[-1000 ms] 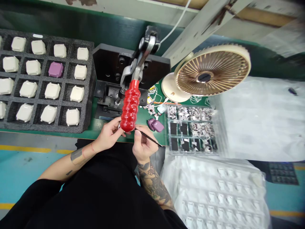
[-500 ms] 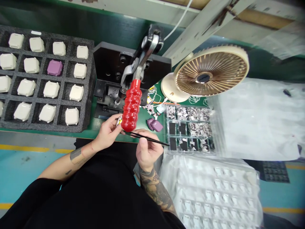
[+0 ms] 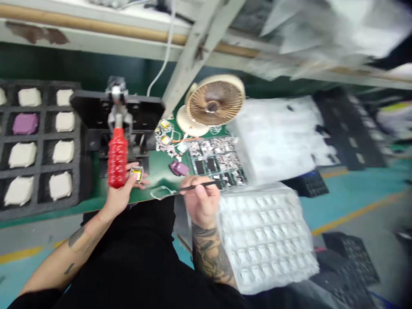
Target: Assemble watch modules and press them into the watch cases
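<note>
My left hand [image 3: 124, 186], beside the red ribbed handle [image 3: 117, 159] of a black press [image 3: 117, 111], holds a small white-rimmed case [image 3: 137, 173] with a yellow part inside. My right hand [image 3: 202, 201] grips black tweezers [image 3: 199, 186] that point left. A thin white looped cable [image 3: 162, 192] hangs at the tweezers' left end, over the table's front edge. Two purple cases [image 3: 179, 168] lie on the green table [image 3: 157, 167] between my hands.
A foam tray [image 3: 41, 154] with white cases and one purple case stands left. Right of the press are a fan [image 3: 214, 103], a divided parts box [image 3: 222, 161], plastic-covered trays [image 3: 270, 231] and a slanted post [image 3: 193, 56].
The view has swung right. My right hand has moved away from my left, with the white cable now at the tweezers' end. The case in my left hand now shows beside the red handle.
</note>
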The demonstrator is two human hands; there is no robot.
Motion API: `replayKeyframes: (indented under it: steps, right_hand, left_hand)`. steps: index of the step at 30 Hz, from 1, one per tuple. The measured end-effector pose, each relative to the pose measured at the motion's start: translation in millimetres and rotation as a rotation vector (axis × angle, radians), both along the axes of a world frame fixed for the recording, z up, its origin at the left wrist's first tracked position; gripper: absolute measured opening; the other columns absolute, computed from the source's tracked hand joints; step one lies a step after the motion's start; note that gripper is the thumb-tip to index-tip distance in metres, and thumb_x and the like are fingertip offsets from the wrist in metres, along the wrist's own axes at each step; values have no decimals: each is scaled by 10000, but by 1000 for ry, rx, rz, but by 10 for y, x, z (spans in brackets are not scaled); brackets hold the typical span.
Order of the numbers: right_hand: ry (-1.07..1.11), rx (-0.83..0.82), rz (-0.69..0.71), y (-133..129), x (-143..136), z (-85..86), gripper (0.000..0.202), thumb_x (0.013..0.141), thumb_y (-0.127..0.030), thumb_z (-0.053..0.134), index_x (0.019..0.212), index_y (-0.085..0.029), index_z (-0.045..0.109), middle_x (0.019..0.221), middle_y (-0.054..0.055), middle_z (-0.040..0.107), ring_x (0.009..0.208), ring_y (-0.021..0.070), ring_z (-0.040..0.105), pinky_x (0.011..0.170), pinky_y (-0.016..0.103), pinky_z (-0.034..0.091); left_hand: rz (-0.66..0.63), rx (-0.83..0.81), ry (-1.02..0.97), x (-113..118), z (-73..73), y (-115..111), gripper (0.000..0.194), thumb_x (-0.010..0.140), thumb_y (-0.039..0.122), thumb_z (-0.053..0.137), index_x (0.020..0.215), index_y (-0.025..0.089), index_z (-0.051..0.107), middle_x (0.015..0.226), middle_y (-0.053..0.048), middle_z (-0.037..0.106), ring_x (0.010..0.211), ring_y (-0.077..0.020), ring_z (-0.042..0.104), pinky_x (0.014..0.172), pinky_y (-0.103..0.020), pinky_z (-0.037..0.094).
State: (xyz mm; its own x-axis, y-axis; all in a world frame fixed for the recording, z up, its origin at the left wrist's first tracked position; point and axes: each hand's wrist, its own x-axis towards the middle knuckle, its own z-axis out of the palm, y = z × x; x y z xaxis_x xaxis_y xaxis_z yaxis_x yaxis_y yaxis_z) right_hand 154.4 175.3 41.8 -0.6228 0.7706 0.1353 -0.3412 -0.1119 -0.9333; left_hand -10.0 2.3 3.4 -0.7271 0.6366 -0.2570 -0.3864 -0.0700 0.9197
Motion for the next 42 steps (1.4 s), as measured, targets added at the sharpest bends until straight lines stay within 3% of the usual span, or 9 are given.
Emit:
replayKeyframes:
  steps: [4, 7, 9, 13, 16, 21, 29, 34, 42]
  right_hand:
    - [0, 240, -124, 992, 556, 464, 456, 926, -516, 803, 681, -246, 530, 494, -70, 461, 441, 135, 465, 515, 323, 478]
    - [-127, 509, -913, 1466, 688, 576, 359, 971, -530, 774, 830, -223, 651, 674, -25, 638, 577, 146, 609, 585, 310, 520]
    - [-202, 622, -1176, 1427, 593, 490, 309, 1043, -517, 706, 1002, -212, 735, 801, -3, 709, 690, 157, 687, 674, 318, 569]
    - [-310, 816, -888, 653, 222, 27, 144, 1074, -304, 678, 1139, -271, 802, 975, 38, 764, 916, 206, 739, 838, 382, 612]
    - [-357, 1078, -408, 42, -47, -333, 293, 1035, -187, 669, 1260, -336, 783, 1069, 46, 796, 961, 223, 754, 838, 414, 616]
    - [-688, 1220, -28, -310, -266, -572, 311, 1093, -327, 637, 1383, -264, 728, 1252, 94, 814, 1123, 271, 721, 970, 488, 546]
    - [-808, 1040, -302, 591, 72, -254, 264, 1115, -281, 556, 1260, -232, 771, 1256, 106, 788, 1160, 279, 685, 1007, 474, 507]
    - [-1106, 1051, -132, 1375, -41, -33, 269, 1061, -202, 570, 1183, -217, 809, 1217, 133, 770, 1177, 333, 637, 1024, 488, 482]
    - [-1272, 1242, 44, 1463, -450, -35, 272, 1060, -207, 584, 1231, -164, 790, 1235, 201, 715, 1158, 364, 597, 966, 486, 434]
  left_hand:
    - [-46, -14, 106, 34, -46, -30, 561, 1053, 515, 753, 1463, 158, 618, 1133, -155, 848, 915, -279, 865, 764, -381, 722]
    - [-67, -11, 150, 42, -87, -48, 576, 1062, 510, 743, 1508, 178, 589, 1176, -153, 849, 942, -281, 862, 784, -397, 722]
    - [-73, -13, 162, 43, -108, -53, 553, 1063, 514, 742, 1477, 177, 599, 1194, -159, 849, 954, -287, 862, 786, -406, 722]
    - [-81, -30, 187, 42, -120, -59, 431, 1065, 491, 749, 1336, 174, 641, 1213, -160, 851, 955, -286, 862, 787, -400, 719]
    - [-78, -17, 210, 33, -105, -69, 390, 1060, 474, 763, 1281, 174, 648, 1194, -153, 854, 943, -281, 861, 771, -389, 715]
    - [-81, -1, 244, 14, -77, -81, 328, 1069, 424, 767, 1253, 178, 651, 1165, -131, 860, 922, -248, 854, 781, -352, 703]
    - [-112, 5, 275, 16, -48, -70, 318, 1090, 421, 734, 1262, 173, 635, 1155, -132, 855, 913, -252, 854, 758, -350, 692]
    - [-115, -15, 254, 31, -81, -65, 371, 1080, 448, 745, 1302, 195, 588, 1179, -139, 859, 923, -257, 856, 776, -366, 688]
    - [-112, -15, 259, 47, -130, -93, 332, 1095, 447, 724, 1266, 221, 550, 1220, -139, 853, 954, -250, 848, 808, -377, 674]
